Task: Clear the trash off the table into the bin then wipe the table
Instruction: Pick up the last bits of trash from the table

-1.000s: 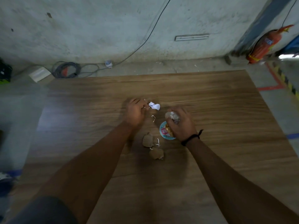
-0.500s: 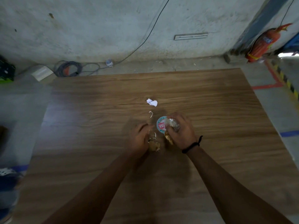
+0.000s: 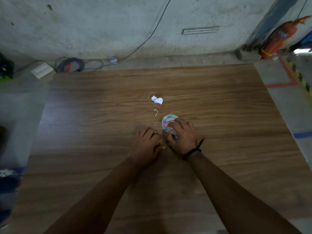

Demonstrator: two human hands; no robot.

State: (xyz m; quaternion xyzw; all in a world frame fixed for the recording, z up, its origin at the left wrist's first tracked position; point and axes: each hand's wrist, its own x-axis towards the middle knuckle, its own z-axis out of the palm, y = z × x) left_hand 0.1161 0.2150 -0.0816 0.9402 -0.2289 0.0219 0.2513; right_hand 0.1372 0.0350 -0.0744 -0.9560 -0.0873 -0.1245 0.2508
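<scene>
Left hand (image 3: 146,146) is curled over hidden scraps, its grip's contents unclear; right hand (image 3: 183,138) clutches a crinkled wrapper (image 3: 173,132) beside the round lid (image 3: 167,122); sweep everything together on the surface (image 3: 219,115); farther off lie the white paper (image 3: 157,99) and a thin shred (image 3: 156,112).

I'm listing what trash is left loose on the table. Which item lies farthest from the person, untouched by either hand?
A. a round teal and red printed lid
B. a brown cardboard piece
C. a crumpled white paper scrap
C: the crumpled white paper scrap lies alone beyond both hands on the wooden table.
</scene>
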